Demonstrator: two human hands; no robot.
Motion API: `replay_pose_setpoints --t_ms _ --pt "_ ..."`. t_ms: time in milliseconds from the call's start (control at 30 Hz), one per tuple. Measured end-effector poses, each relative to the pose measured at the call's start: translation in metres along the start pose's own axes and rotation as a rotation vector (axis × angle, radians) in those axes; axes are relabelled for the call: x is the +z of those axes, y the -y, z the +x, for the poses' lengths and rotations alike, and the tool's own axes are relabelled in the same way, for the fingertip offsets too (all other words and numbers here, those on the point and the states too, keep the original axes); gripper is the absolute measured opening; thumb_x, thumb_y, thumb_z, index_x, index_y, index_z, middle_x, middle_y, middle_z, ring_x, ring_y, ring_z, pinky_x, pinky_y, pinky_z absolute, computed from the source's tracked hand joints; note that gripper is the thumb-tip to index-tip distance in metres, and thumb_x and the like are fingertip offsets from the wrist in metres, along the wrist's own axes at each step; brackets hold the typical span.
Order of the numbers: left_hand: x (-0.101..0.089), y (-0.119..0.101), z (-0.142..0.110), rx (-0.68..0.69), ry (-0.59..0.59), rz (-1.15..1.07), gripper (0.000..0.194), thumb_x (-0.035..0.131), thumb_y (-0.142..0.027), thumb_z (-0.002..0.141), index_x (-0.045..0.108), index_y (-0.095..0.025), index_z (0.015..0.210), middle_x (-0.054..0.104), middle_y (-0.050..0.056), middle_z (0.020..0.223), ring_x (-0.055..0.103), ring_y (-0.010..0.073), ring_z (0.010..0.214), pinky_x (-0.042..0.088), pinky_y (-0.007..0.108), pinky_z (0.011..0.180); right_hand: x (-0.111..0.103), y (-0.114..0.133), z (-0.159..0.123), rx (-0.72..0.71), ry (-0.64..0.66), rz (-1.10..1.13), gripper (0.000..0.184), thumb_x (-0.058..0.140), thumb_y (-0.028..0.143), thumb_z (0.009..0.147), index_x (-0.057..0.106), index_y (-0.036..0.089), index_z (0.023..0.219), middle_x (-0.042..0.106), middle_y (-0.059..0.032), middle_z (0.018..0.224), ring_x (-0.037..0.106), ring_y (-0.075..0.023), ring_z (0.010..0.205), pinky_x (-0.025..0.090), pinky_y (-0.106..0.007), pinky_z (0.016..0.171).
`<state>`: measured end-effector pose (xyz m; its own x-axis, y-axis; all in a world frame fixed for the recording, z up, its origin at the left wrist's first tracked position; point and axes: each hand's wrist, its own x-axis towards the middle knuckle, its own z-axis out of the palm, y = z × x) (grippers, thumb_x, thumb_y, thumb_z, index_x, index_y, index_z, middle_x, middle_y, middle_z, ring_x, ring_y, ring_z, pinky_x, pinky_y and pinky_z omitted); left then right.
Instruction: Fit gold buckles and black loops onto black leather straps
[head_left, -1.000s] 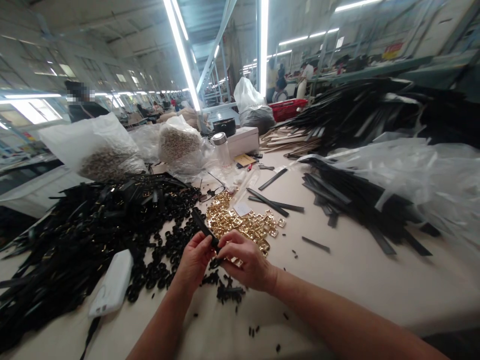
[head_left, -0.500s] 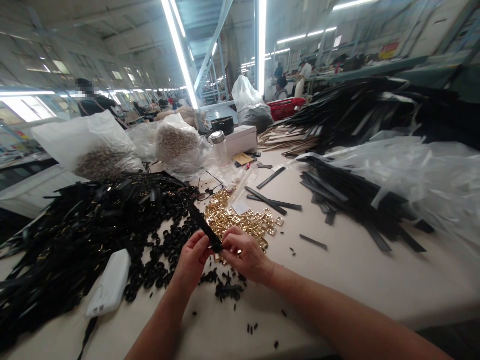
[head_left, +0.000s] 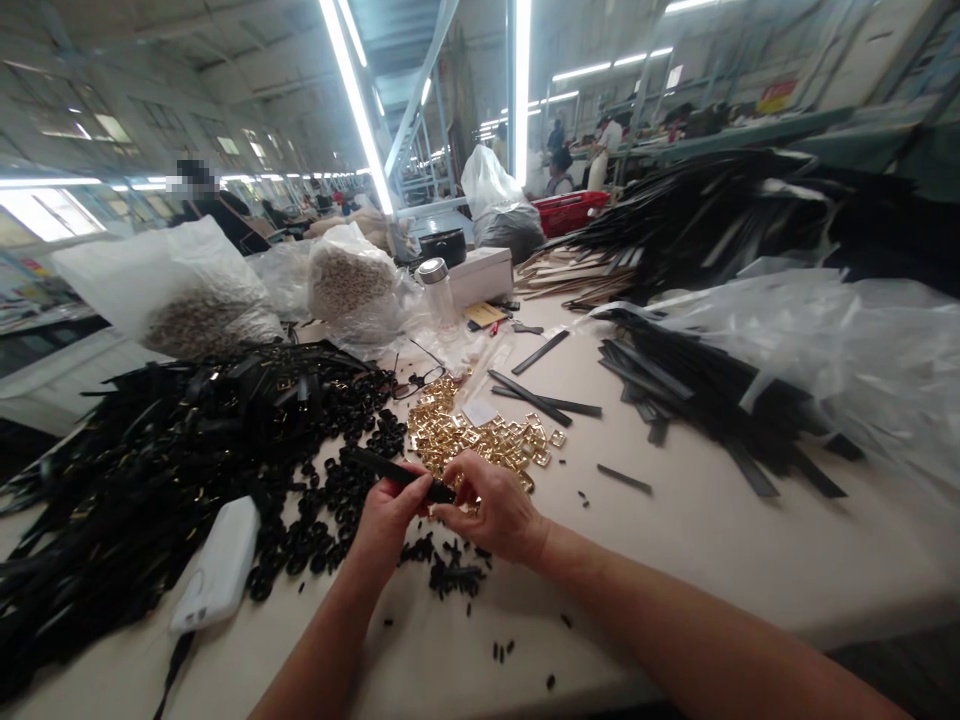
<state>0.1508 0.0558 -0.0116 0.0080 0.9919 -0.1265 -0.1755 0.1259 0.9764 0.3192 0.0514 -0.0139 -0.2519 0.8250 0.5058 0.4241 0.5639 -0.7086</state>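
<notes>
A short black strap (head_left: 401, 475) lies slantwise in my left hand (head_left: 388, 515), pinched between thumb and fingers. Its far end points left, over the black ring-shaped pieces (head_left: 330, 520). My right hand (head_left: 491, 508) has thumb and fingers curled about the strap's near end; whether a small part is also between them is hidden. Just beyond both hands spreads a heap of gold square buckles (head_left: 480, 440). Small black scraps (head_left: 454, 575) lie on the table below my fingers.
A large heap of black straps with buckles (head_left: 172, 440) covers the left, beside a white power bank (head_left: 217, 565) with a cable. Loose black strips (head_left: 547, 400) and a plastic-covered bundle (head_left: 675, 380) lie right. Behind stand a glass bottle (head_left: 437, 290) and filled plastic bags (head_left: 349, 280).
The strap has swung down from a steep slant to a flatter one, its far end now further left. My left thumb lies along it; my right fingers have shifted slightly at its near end.
</notes>
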Motion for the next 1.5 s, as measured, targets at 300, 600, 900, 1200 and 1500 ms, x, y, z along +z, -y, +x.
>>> replay_pose_setpoints --t_ms 300,600,900,1200,1500 --pt "0.008 0.012 0.000 0.019 0.026 0.052 0.027 0.076 -0.038 0.072 0.067 -0.015 0.079 0.063 0.000 0.068 0.053 0.0099 0.057 0.042 0.020 0.053 -0.001 -0.006 0.001 -0.056 -0.035 -0.194 0.016 0.067 0.023 0.075 0.058 0.021 0.088 0.064 0.0002 0.082 0.060 -0.0142 0.072 0.042 -0.023 0.064" --pt "0.011 0.012 -0.003 0.068 0.012 0.073 0.022 0.076 -0.034 0.073 0.066 -0.015 0.078 0.062 -0.002 0.063 0.054 0.0103 0.056 0.043 0.021 0.055 -0.001 0.001 0.003 0.001 -0.002 -0.276 0.014 0.061 0.028 0.073 0.056 0.021 0.084 0.062 0.0006 0.075 0.057 -0.0138 0.062 0.038 -0.024 0.058" --pt "0.011 0.008 -0.002 0.170 -0.042 0.274 0.019 0.076 -0.033 0.070 0.067 -0.016 0.073 0.062 -0.002 0.061 0.056 0.0132 0.057 0.046 0.023 0.057 -0.005 0.009 0.003 0.080 0.077 -0.326 0.012 0.059 0.029 0.076 0.054 0.021 0.083 0.063 0.0006 0.076 0.056 -0.0137 0.062 0.034 -0.025 0.058" --pt "0.007 0.010 0.003 0.062 0.044 0.177 0.021 0.075 -0.034 0.073 0.064 -0.016 0.074 0.057 -0.003 0.060 0.051 0.0099 0.053 0.040 0.020 0.053 -0.004 -0.007 0.003 0.027 0.114 -0.245 0.018 0.067 0.034 0.079 0.056 0.020 0.085 0.064 -0.0007 0.081 0.059 -0.0147 0.070 0.037 -0.024 0.061" --pt "0.009 0.001 -0.002 0.228 -0.051 0.437 0.016 0.077 -0.032 0.069 0.068 -0.019 0.069 0.062 -0.002 0.061 0.054 0.0137 0.056 0.042 0.024 0.056 0.000 -0.003 0.005 0.152 0.139 -0.203 0.013 0.063 0.024 0.074 0.057 0.021 0.084 0.063 0.0008 0.076 0.054 -0.0127 0.063 0.036 -0.023 0.059"
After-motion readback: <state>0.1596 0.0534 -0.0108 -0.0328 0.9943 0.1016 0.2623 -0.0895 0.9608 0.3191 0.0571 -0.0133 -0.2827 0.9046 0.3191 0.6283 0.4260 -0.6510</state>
